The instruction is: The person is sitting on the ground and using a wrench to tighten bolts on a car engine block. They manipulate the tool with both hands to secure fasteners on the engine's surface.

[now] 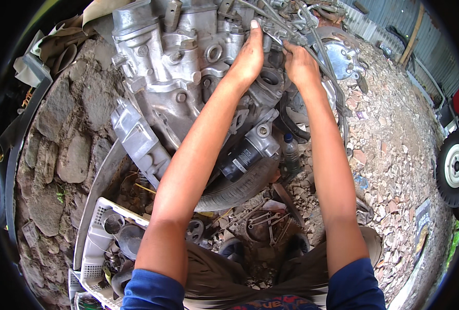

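Note:
A large grey metal engine (180, 67) fills the upper middle. My left hand (249, 56) lies against its right side, the thumb stretched out and the other fingers hidden. To the right, my right hand (303, 66) is closed with the fingers curled in. A thin metal piece (275, 38) runs between the two hands; its kind cannot be made out. Cables and hoses (322, 49) pass beside my right hand. Under my left forearm, a black oil filter (241, 159) sits on the engine's lower side.
A tyre (245, 186) lies beneath the engine. Several wrenches (271, 221) lie near my feet, and a plastic bottle (290, 150) stands close by. At the lower left is a white crate (94, 258) of parts, beside a stone wall (59, 150). Gravel (389, 170) spreads right.

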Available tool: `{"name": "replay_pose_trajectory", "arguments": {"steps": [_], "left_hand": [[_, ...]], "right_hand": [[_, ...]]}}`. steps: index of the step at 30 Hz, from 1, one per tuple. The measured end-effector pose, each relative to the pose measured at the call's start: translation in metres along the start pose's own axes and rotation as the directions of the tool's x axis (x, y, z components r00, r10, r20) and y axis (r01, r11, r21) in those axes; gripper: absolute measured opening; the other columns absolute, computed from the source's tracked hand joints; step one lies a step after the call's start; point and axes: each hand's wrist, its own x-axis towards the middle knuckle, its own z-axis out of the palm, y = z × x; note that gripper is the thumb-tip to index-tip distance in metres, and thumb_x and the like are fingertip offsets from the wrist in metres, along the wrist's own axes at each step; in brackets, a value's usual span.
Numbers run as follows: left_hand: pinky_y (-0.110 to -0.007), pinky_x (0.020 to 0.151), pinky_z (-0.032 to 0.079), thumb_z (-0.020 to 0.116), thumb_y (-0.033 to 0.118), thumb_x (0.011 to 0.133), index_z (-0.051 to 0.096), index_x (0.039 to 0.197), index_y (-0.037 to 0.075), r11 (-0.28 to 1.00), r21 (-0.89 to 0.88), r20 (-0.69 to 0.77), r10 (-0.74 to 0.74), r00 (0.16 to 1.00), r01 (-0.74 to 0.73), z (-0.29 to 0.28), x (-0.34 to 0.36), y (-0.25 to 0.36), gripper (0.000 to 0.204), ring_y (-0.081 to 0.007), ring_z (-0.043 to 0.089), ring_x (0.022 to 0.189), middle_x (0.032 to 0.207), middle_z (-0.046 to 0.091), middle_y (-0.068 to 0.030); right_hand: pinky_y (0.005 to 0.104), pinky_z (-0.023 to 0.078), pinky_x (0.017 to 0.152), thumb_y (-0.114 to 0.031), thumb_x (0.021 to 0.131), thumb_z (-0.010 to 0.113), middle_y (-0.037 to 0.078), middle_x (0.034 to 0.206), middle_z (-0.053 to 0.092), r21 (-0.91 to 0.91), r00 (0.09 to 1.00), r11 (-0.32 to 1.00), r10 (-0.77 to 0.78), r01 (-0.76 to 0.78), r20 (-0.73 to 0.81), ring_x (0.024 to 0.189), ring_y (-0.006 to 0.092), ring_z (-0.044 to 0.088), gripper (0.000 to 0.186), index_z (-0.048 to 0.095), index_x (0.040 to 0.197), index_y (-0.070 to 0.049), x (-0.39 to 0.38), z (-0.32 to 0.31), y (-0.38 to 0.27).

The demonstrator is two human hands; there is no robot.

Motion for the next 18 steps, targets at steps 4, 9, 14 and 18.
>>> {"name": "replay_pose_trajectory", "arguments": {"steps": [4,9,14,18], "left_hand": [[-0.045,0.118,0.016,0.010,0.071,0.094,0.012,0.152,-0.003,1.000,0.017,-0.009,-0.009,1.000,0.010,0.000,-0.001,-0.001,0.094,-0.0306,0.014,0.148,0.158,0.015,-0.0209],[-0.044,0.119,0.016,0.010,0.069,0.095,0.012,0.151,-0.004,1.000,0.024,-0.028,-0.017,0.999,0.017,0.000,0.000,-0.001,0.092,-0.0307,0.013,0.148,0.158,0.016,-0.0214],[-0.042,0.119,0.013,0.012,0.066,0.097,0.014,0.151,-0.004,1.000,-0.030,-0.009,0.001,1.000,-0.002,0.000,0.001,0.000,0.089,-0.0296,0.015,0.148,0.158,0.016,-0.0212],[-0.041,0.119,0.015,0.013,0.066,0.098,0.015,0.151,-0.003,0.998,-0.063,-0.006,-0.012,1.000,0.011,0.002,0.000,0.006,0.087,-0.0297,0.016,0.148,0.158,0.016,-0.0223]], "right_hand": [[0.0454,0.050,0.086,-0.007,0.088,0.052,0.024,0.100,0.066,-0.004,1.000,1.000,-0.012,0.012,0.020,0.099,0.0388,0.064,0.033,0.066,0.118,-0.006,0.003,0.004,-0.001],[0.0471,0.049,0.085,-0.008,0.086,0.056,0.028,0.096,0.065,0.053,0.994,0.996,0.067,-0.071,0.083,0.095,0.0417,0.063,0.028,0.068,0.110,-0.002,0.004,-0.005,-0.015],[0.0513,0.049,0.084,-0.009,0.079,0.060,0.030,0.091,0.064,0.151,0.989,0.986,0.053,-0.074,0.141,0.093,0.0464,0.062,0.019,0.067,0.089,0.005,-0.017,-0.014,-0.058],[0.0521,0.047,0.084,-0.012,0.081,0.060,0.031,0.088,0.064,0.240,0.978,0.959,0.110,-0.151,0.176,0.092,0.0479,0.062,0.020,0.068,0.091,0.004,-0.016,-0.019,-0.066]]}}
